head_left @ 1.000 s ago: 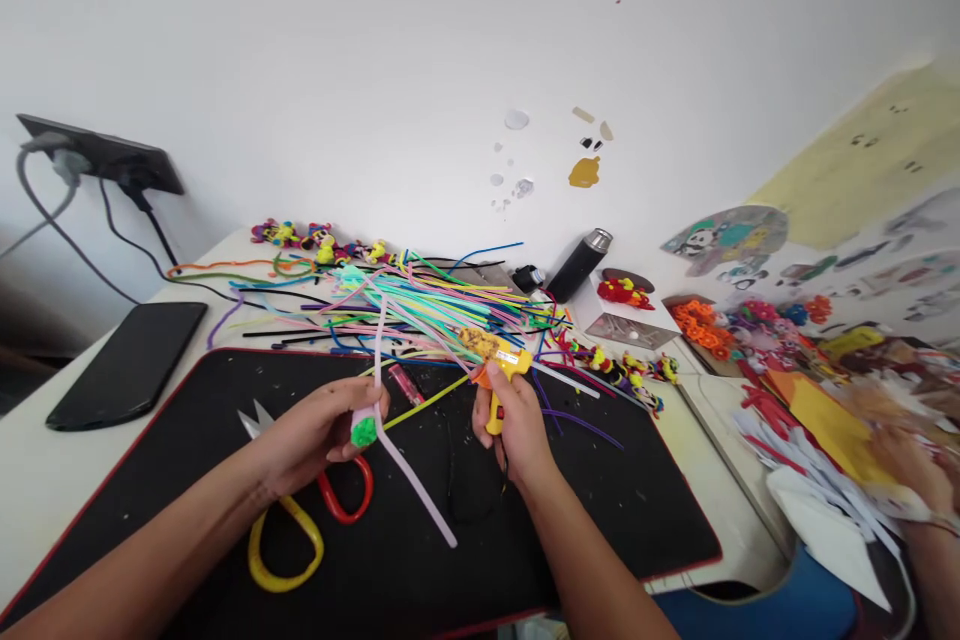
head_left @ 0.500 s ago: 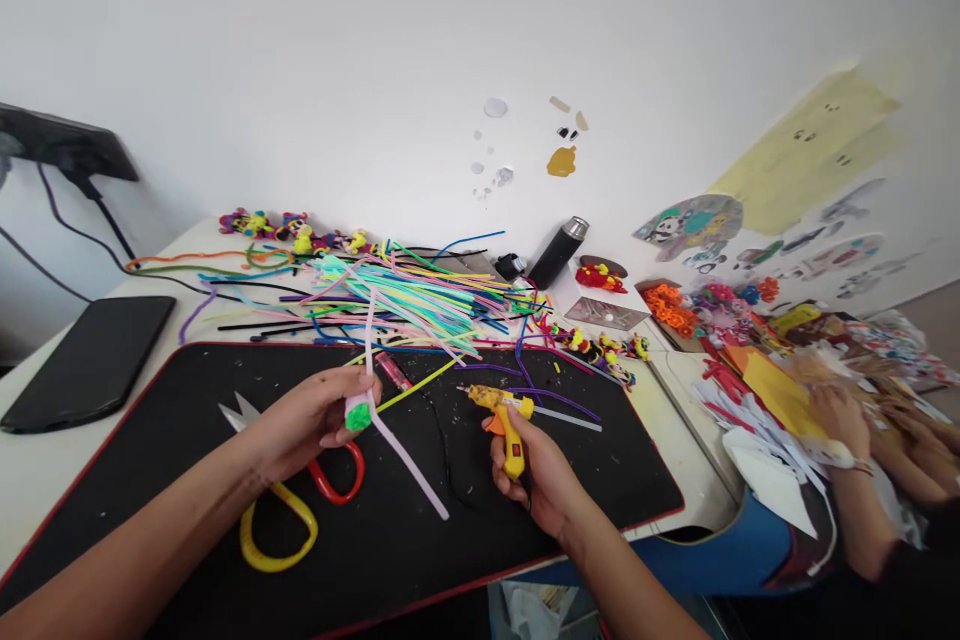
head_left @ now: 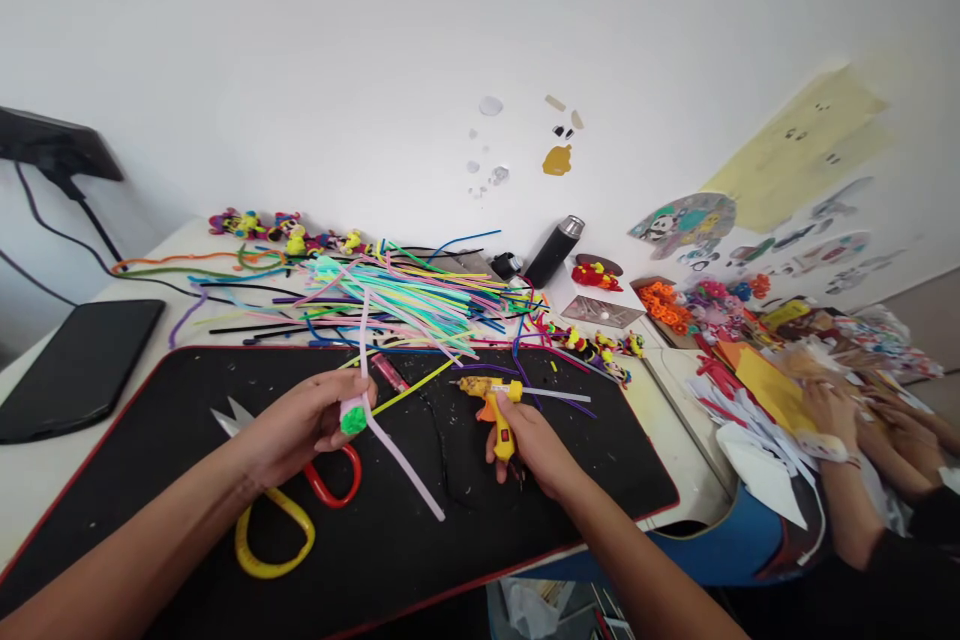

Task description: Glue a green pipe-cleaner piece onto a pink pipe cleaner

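The small lilac roll with a green fuzzy end (head_left: pixel 353 418) sits at the fingertips of the left hand (head_left: pixel 319 415), whose fingers curl closed around it, thumb on top. A lilac strip (head_left: pixel 405 470) runs past that thumb, one end standing up beyond the hand, the rest bending off to its right, above the mat. To the right of that hand and well apart from it, the right hand (head_left: pixel 521 435) is wrapped around the grip of a yellow glue gun (head_left: pixel 491 387), nozzle toward the left hand, a glue stick (head_left: pixel 559 394) poking out behind. If the gun is hot, a careless swing leftward could burn the left fingers, since they sit so near the roll's green end; a loosened thumb could let the strip slip askew. Red-and-yellow scissors (head_left: pixel 292 508) lie beneath and beside the left wrist, open blades past its far side, so a dropping forearm might catch them. Beyond both hands spreads a heap of coloured fuzzy sticks (head_left: pixel 397 295); far right of the right hand, another person's hand (head_left: pixel 829 410) rests among papers.
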Motion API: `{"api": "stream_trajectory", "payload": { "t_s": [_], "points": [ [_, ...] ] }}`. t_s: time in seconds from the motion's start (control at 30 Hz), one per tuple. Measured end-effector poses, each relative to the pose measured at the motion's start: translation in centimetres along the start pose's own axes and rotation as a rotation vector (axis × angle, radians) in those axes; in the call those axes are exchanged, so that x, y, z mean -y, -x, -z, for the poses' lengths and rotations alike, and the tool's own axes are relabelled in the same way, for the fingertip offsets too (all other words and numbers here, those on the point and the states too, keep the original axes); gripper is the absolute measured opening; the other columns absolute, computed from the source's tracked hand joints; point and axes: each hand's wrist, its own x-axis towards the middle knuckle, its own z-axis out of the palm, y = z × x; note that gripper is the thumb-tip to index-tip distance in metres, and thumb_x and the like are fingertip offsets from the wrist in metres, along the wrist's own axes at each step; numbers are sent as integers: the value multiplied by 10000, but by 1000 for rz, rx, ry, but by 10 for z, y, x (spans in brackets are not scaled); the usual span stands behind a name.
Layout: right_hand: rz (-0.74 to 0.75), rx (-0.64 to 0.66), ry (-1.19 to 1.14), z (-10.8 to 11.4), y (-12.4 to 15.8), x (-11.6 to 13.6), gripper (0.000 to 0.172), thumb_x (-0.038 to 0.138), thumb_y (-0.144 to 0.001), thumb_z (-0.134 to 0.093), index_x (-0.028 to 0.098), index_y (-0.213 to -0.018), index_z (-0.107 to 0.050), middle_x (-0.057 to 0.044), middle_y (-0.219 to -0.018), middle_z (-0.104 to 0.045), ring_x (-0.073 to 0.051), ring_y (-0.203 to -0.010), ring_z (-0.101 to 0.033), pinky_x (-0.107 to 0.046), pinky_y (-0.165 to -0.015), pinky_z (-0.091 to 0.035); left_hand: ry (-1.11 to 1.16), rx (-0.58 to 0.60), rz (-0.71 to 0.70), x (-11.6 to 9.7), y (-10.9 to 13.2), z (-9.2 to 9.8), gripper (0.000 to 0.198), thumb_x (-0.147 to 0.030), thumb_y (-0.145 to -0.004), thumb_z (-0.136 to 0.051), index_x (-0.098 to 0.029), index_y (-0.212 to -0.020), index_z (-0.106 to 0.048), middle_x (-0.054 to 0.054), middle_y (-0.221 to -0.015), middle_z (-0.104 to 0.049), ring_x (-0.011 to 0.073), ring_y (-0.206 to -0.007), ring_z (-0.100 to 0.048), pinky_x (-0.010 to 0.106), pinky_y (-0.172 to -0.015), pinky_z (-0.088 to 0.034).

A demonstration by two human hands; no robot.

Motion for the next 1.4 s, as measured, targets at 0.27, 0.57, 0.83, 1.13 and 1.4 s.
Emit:
{"api": "stream_trajectory", "payload": {
  "t_s": [0.27,0.57,0.83,1.13,1.4],
  "points": [
    [102,-100,723,21,0,15,642,721,-1037,-357,213,-686,-534,-29,-533,-680,-122,-359,-560,-230,-459,-409,6,7,-7,2,0,0,461,-544,-674,-886,-133,-678,-679,-37,-576,-476,52,-449,-348,156,-377,-212],
    [245,-271,1194,35,8,32,438,474,-1074,-440,196,-866,-707,-83,-737,-763,-242,-698,-721,-293,-610,-372,40,27,-14,3,-1,-2,443,-536,-692,-877,-133,-676,-692,-34,-536,-476,54,-429,-350,164,-383,-176],
    [376,-46,574,-14,14,39,410,542,-997,-554,184,-886,-721,28,-537,-563,-154,-496,-534,-268,-547,-360,57,87,4,10,-1,-5,380,-483,-739,-853,-130,-684,-722,-25,-532,-492,54,-422,-344,171,-377,-174],
    [264,290,-154,-94,-31,45,511,639,-880,-724,149,-1023,-763,95,-455,-473,-66,-388,-266,-220,-404,-160,108,230,102,19,4,-14,345,-460,-739,-844,-132,-703,-743,-26,-522,-479,52,-404,-324,178,-359,-172],
    [184,497,-328,-110,-40,60,455,579,-906,-743,139,-1012,-794,111,-447,-432,-40,-361,-191,-222,-399,-106,181,306,49,17,9,-13,345,-450,-780,-811,-130,-685,-722,-15,-527,-481,58,-397,-327,196,-360,-153]
  ]
}}
